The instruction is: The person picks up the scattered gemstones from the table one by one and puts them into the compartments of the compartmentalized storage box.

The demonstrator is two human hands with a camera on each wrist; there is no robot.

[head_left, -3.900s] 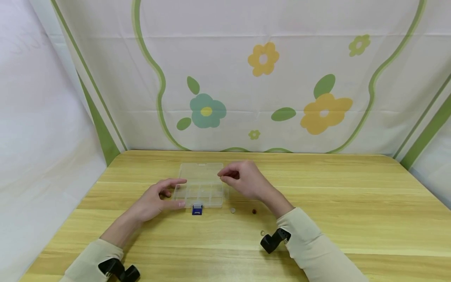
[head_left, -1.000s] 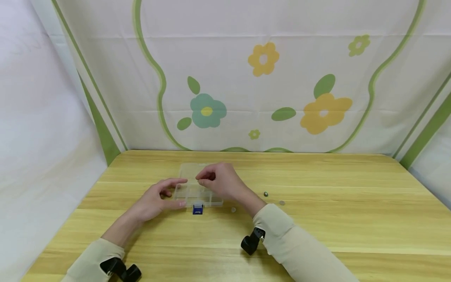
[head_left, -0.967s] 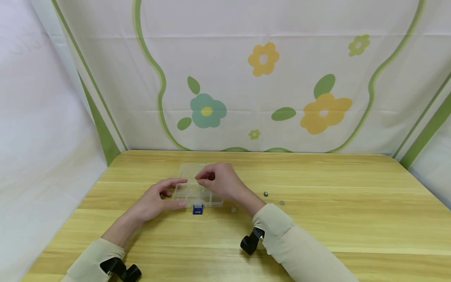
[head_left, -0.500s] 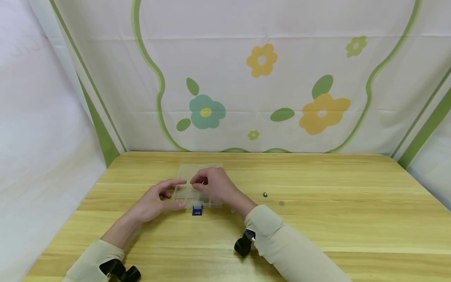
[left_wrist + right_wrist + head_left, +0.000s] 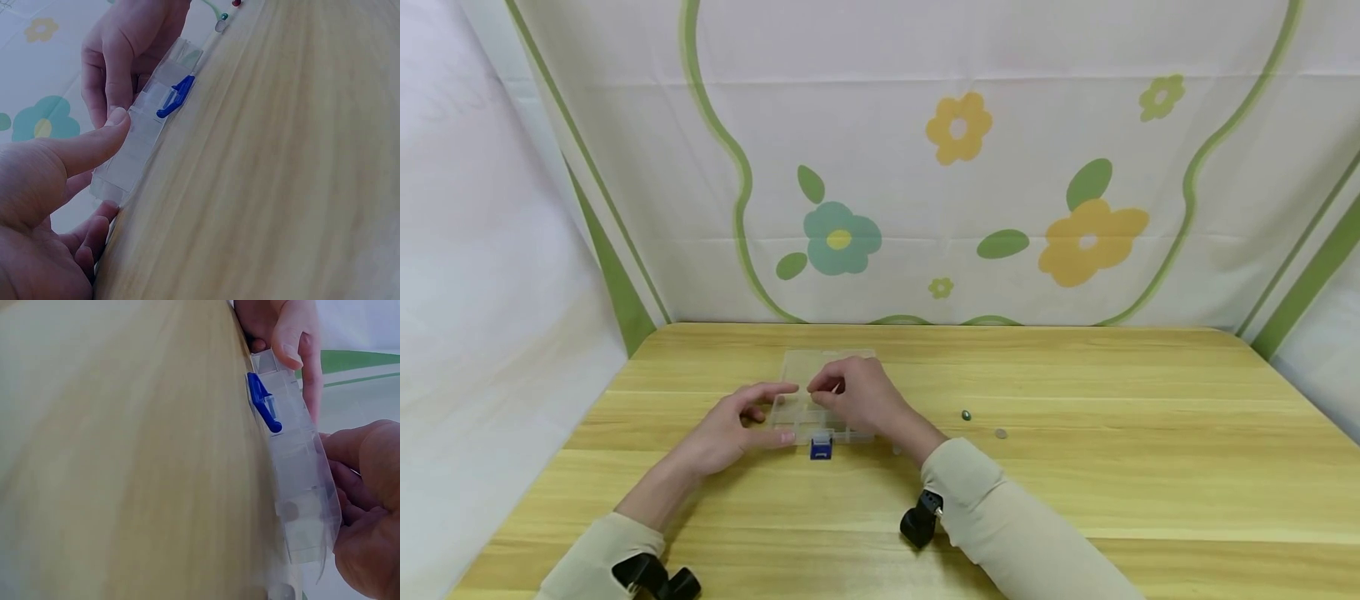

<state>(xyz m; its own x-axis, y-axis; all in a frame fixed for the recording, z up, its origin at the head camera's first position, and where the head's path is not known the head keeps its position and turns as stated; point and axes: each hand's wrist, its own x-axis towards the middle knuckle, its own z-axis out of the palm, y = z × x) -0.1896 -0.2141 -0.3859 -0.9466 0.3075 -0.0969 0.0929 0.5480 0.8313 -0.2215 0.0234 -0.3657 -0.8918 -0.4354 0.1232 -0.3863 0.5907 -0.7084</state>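
Note:
A clear plastic compartment box (image 5: 786,427) with a blue latch (image 5: 822,450) stands on the table, its lid tipped open toward the back. My left hand (image 5: 726,429) grips the box's left end, thumb on the front edge and fingers along the side and back. Over the compartments, my right hand (image 5: 861,396) reaches in with thumb and index fingertip pinched together on a tiny object, nearly all hidden; I cannot tell its kind. In the right wrist view, a round pale shape (image 5: 292,511) shows through the wall of an end compartment.
Right of the box lie a small dark green bead (image 5: 966,415) and a flat greyish disc (image 5: 1001,433). A whitish disc (image 5: 897,449) peeks out beside my right wrist. A red bead (image 5: 236,2) shows at the left wrist view's top edge. A flowered cloth (image 5: 958,192) hangs behind.
My right hand has moved left and lower over the box. My forearm's shift uncovered the green bead and greyish disc and now hides most of the whitish disc. My left hand stays put.

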